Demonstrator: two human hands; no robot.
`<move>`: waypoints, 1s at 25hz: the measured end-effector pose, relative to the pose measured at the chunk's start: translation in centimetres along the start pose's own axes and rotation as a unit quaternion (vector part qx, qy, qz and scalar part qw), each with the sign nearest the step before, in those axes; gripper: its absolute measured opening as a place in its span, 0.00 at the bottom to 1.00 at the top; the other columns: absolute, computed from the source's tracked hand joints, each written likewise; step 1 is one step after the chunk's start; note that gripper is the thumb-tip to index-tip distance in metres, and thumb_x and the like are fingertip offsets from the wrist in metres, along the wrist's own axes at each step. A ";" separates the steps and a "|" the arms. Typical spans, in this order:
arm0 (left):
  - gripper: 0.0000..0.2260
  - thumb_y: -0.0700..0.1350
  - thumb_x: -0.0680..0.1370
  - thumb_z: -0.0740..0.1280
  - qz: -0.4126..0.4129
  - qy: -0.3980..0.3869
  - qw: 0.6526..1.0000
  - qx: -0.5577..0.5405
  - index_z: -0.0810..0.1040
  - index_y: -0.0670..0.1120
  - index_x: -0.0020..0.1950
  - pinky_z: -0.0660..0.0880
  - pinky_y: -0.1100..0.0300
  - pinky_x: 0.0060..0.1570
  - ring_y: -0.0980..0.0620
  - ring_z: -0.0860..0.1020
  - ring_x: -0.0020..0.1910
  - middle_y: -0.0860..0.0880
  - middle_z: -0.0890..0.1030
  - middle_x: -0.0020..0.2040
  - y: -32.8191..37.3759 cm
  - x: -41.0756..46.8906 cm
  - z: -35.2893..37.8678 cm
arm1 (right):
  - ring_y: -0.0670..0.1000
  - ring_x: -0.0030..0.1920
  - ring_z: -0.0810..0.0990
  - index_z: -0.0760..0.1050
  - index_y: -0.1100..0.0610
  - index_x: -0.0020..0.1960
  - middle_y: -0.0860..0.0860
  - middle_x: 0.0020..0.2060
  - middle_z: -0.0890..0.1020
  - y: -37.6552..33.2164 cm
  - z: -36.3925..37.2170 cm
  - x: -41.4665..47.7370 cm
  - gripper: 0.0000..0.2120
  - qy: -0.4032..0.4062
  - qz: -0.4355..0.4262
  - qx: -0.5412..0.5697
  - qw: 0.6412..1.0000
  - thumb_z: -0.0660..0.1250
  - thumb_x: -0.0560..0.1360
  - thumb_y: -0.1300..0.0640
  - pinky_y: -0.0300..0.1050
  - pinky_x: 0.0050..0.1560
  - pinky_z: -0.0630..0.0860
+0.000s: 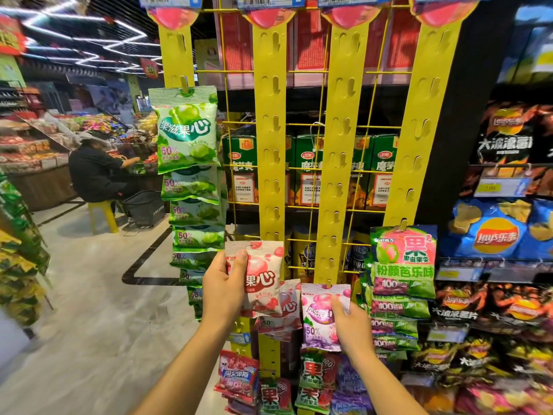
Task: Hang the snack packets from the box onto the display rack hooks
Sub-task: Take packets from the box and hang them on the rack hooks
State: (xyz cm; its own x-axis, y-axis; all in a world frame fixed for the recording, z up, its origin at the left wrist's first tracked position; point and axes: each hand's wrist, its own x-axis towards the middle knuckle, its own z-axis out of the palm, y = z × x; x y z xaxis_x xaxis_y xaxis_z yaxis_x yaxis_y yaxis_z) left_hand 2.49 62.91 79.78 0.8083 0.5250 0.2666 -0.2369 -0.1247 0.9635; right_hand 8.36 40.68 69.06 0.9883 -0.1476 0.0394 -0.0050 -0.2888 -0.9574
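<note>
Four yellow hook strips hang on a yellow wire rack [302, 206]. My left hand [223, 284] grips a pink-and-white snack packet [263, 277] by its upper left, held against the second strip [270, 163] near a low hook. My right hand [351, 323] holds the right edge of a purple snack packet [318, 317] hanging at the bottom of the third strip [338, 163]. Another pink packet [287, 310] hangs just behind the one I hold. The box is not in view.
Green packets [188, 139] fill the first strip; green-pink packets [404, 259] hang low on the fourth strip [419, 130]. More packets [239, 375] hang below my hands. Chip bags [496, 232] line shelves at right. A seated person [95, 172] and a basket [145, 206] are at left.
</note>
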 end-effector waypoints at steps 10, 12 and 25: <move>0.08 0.48 0.84 0.66 -0.038 -0.024 0.999 0.026 0.79 0.46 0.49 0.80 0.61 0.31 0.54 0.86 0.36 0.47 0.87 0.39 -2.7 -0.5 -0.5 | 0.59 0.62 0.78 0.55 0.60 0.78 0.58 0.67 0.76 -1.2 -0.2 -3.1 0.36 -0.027 0.071 -0.211 0.975 0.58 0.81 0.38 0.53 0.59 0.77; 0.07 0.48 0.84 0.66 -0.047 -0.032 0.998 0.040 0.80 0.47 0.52 0.81 0.59 0.34 0.55 0.86 0.38 0.49 0.87 0.41 -3.8 -0.6 -0.4 | 0.60 0.68 0.74 0.51 0.64 0.78 0.60 0.72 0.70 -2.3 -1.0 -4.0 0.38 -0.047 0.071 -0.318 0.944 0.60 0.81 0.41 0.52 0.64 0.74; 0.07 0.50 0.84 0.66 -0.055 -0.067 0.996 0.003 0.81 0.48 0.53 0.85 0.51 0.41 0.53 0.87 0.40 0.49 0.88 0.44 -4.5 0.5 2.7 | 0.53 0.61 0.79 0.79 0.54 0.65 0.51 0.59 0.83 -22.7 1.1 0.4 0.20 -0.045 -0.219 -0.278 0.934 0.66 0.79 0.44 0.49 0.61 0.77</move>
State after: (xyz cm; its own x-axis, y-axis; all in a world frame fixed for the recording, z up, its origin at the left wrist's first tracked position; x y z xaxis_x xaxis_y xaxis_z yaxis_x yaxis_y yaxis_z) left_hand 5.43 61.49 75.67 0.8945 0.4179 0.1589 -0.1391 -0.0774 0.9872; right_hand 9.04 48.18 90.52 0.9227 0.1738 0.3441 0.3497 -0.7530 -0.5574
